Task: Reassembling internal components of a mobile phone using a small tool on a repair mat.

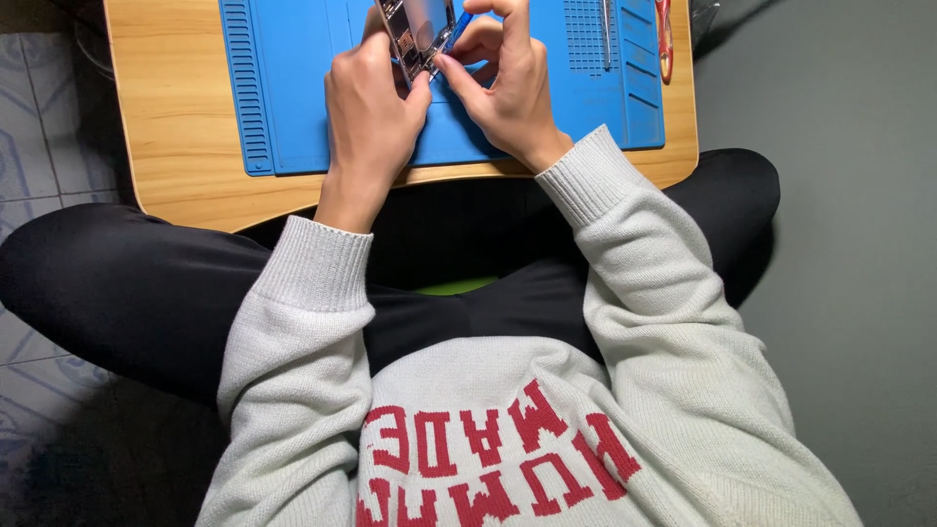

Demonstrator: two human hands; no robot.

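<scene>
Opened phone [418, 34], its circuitry exposed, sits at the far edge of the desk [176, 117], raised above the blue work mat [293, 88]. The left hand [369, 102] grips it along its side edges; the right hand [503, 88] pinches a thin blue tool [459, 27] against it. Stiff but fragile and light, it is best held by its frame, clear of the bare components.

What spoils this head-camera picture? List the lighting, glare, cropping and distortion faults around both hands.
Head view: even light on the blue mat, with dim floor corners; glare on the opened phone washes out its metal; the top edge crops the phone and the blue tool; left hand and right hand are sharp; wide-angle bending curves the wooden table.
</scene>
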